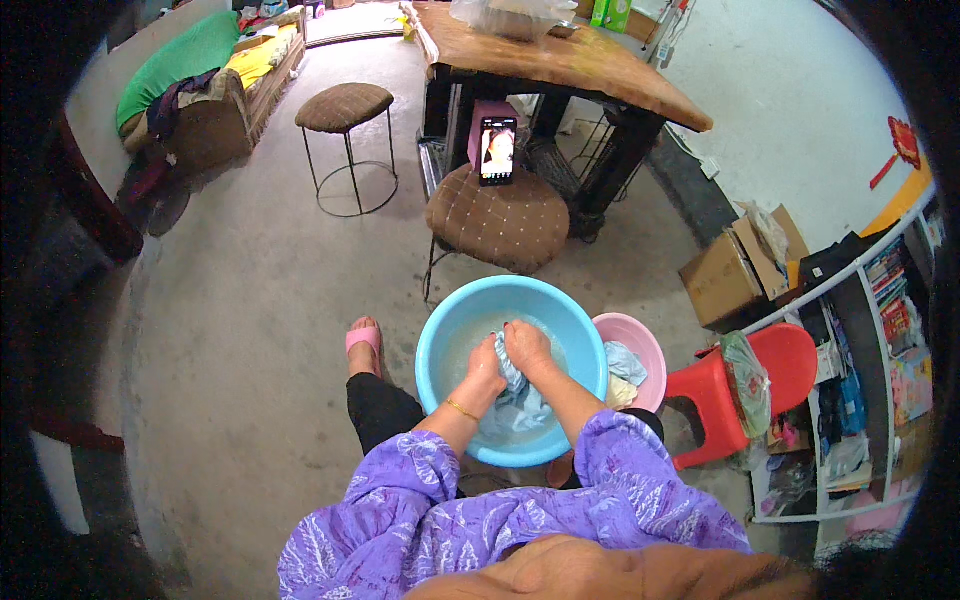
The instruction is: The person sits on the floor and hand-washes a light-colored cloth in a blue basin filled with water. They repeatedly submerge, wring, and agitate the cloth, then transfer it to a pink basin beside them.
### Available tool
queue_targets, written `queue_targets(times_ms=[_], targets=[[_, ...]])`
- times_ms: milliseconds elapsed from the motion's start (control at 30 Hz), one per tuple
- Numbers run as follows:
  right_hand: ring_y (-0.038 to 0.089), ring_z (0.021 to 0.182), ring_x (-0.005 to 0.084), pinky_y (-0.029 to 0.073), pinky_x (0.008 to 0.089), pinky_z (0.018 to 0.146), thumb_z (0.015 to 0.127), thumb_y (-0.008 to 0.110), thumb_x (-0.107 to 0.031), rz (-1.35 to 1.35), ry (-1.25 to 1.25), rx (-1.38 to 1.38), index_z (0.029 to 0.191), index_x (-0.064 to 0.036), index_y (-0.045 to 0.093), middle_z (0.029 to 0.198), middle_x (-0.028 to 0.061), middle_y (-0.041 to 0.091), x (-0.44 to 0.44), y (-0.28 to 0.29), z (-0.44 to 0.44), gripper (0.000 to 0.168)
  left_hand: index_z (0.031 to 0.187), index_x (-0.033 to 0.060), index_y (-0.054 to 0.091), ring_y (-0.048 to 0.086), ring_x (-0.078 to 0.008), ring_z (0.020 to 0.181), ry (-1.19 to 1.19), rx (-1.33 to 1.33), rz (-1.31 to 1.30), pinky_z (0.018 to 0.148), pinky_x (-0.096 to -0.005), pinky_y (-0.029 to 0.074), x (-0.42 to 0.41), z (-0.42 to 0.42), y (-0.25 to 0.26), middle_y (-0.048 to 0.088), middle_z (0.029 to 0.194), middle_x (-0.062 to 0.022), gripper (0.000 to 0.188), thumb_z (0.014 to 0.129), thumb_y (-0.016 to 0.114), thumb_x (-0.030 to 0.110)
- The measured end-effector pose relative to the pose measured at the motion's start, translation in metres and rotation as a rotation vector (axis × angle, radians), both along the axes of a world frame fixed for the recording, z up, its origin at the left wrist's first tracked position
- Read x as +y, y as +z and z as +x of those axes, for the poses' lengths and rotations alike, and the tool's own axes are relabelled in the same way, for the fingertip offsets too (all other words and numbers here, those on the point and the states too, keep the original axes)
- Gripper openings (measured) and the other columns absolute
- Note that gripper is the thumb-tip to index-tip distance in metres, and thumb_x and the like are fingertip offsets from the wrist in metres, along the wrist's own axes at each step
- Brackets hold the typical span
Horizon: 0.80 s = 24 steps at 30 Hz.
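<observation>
A wet, pale blue cloth (509,365) is gripped between my two hands above the water in a light blue plastic basin (427,360). My left hand (486,365) holds it from the left, with a gold bracelet (462,409) at the wrist. My right hand (527,346) grips it from the right, fingers curled and nails dark red. The lower part of the cloth hangs into the cloudy water (465,334). Against the basin's right side stands a smaller pink basin (651,352) with a light blue cloth (624,362) and a pale yellow cloth (621,391) inside.
Beyond the basin, a phone (497,154) stands upright on a brown padded stool (495,217), before a wooden table (555,64). Another stool (345,109) is farther left. On the right are a red plastic chair (701,405), cardboard boxes (724,277) and a shelf unit (817,450).
</observation>
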State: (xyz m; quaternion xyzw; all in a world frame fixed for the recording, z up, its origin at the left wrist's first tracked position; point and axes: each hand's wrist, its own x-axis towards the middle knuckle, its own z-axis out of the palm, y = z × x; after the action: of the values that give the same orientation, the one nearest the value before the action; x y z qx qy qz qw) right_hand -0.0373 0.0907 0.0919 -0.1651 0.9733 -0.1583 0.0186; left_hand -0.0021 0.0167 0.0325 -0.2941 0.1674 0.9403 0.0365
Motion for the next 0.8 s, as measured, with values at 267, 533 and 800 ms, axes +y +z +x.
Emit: queue_targets(times_ms=[267, 533, 800], targets=[[0.056, 0.096, 0.0433, 0.046, 0.0495, 0.081, 0.086, 0.05, -0.036, 0.197, 0.203, -0.069, 0.13, -0.013, 0.039, 0.124, 0.0276, 0.041, 0.012, 0.003, 0.017, 0.05, 0.107, -0.0006, 0.054, 0.051, -0.0231, 0.099, 0.197, -0.039, -0.36, 0.087, -0.0367, 0.039, -0.008, 0.003, 0.026, 0.055, 0.105, -0.0126, 0.035, 0.086, 0.043, 0.025], [0.054, 0.1, 0.0409, 0.045, 0.0464, 0.086, 0.078, 0.057, -0.02, 0.24, 0.157, -0.025, 0.123, -0.006, 0.046, 0.126, 0.0244, 0.041, 0.011, -0.047, -0.001, 0.048, 0.109, 0.0035, 0.051, 0.053, -0.0258, 0.09, -0.22, -0.302, -0.452, 0.077, -0.0399, 0.043, -0.006, 0.006, 0.01, 0.055, 0.102, -0.0138, 0.038, 0.088, 0.042, 0.034], [0.056, 0.096, 0.0368, 0.044, 0.0405, 0.084, 0.071, 0.053, -0.014, -0.814, 0.291, -0.098, 0.115, -0.003, 0.049, 0.103, 0.0226, 0.058, 0.004, 0.002, 0.038, 0.046, 0.091, 0.0064, 0.054, 0.059, -0.0288, 0.081, -0.01, -0.034, 0.124, 0.074, -0.0442, 0.047, -0.003, 0.003, 0.009, 0.06, 0.088, -0.0124, 0.033, 0.089, 0.039, 0.036]])
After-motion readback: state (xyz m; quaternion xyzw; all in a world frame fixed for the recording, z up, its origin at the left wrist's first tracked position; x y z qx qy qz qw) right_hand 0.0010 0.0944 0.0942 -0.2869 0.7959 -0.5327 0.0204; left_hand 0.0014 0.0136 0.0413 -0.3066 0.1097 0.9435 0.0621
